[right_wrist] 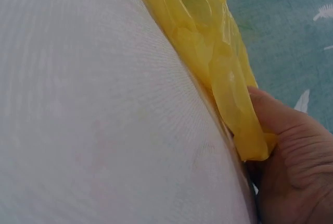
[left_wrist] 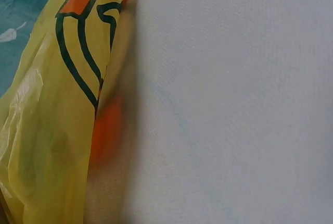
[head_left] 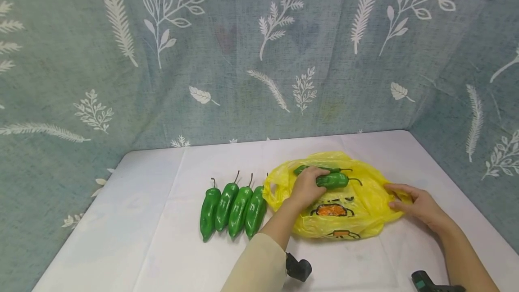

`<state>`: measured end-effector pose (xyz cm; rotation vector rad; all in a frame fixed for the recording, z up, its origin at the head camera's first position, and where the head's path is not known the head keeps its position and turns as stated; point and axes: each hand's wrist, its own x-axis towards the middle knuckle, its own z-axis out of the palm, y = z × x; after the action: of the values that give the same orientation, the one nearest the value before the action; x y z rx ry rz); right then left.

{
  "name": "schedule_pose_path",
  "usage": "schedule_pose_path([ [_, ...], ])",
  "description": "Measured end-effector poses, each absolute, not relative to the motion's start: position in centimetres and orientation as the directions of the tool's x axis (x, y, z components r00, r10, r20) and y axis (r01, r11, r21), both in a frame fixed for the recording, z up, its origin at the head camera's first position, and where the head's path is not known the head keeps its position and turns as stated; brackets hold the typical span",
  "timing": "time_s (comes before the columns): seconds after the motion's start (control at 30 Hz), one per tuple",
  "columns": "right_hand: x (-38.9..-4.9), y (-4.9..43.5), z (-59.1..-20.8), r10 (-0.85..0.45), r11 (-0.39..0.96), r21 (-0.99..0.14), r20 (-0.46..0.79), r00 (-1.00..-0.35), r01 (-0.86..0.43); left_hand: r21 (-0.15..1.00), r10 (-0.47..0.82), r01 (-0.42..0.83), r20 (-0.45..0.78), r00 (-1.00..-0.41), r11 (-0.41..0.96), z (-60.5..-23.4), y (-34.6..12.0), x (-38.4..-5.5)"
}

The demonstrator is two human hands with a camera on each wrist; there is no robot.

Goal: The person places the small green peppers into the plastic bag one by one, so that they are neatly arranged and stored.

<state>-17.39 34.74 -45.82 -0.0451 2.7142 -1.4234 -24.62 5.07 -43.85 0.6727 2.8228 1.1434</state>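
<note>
Beige sleeve (head_left: 258,266) nearest; left hand (head_left: 309,188) grips pepper (head_left: 337,181) at yellow bag (head_left: 370,193); right hand (head_left: 421,207) pinches bag's edge, likely steadying it. Four peppers (head_left: 240,211) aligned alongside, probably for order.

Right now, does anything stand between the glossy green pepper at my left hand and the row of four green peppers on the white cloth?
Yes: the crumpled left side of the yellow plastic bag, with your left hand over it, lies between the glossy green pepper and the four green peppers.
</note>
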Motion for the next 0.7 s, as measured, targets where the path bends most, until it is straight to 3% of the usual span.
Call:
schedule_pose_path([
  [0.37,-17.33,33.91,-45.65,0.021,0.541,-0.837,0.114,-0.993,-0.084,0.752,0.365,0.317,0.110,-0.925,0.577,-43.97,5.32,-24.33],
  [0.7,-17.53,33.99,-45.63,0.000,0.395,-0.918,-0.021,-1.000,0.019,0.760,0.373,0.314,0.102,-0.922,0.569,-44.03,5.18,-24.17],
])
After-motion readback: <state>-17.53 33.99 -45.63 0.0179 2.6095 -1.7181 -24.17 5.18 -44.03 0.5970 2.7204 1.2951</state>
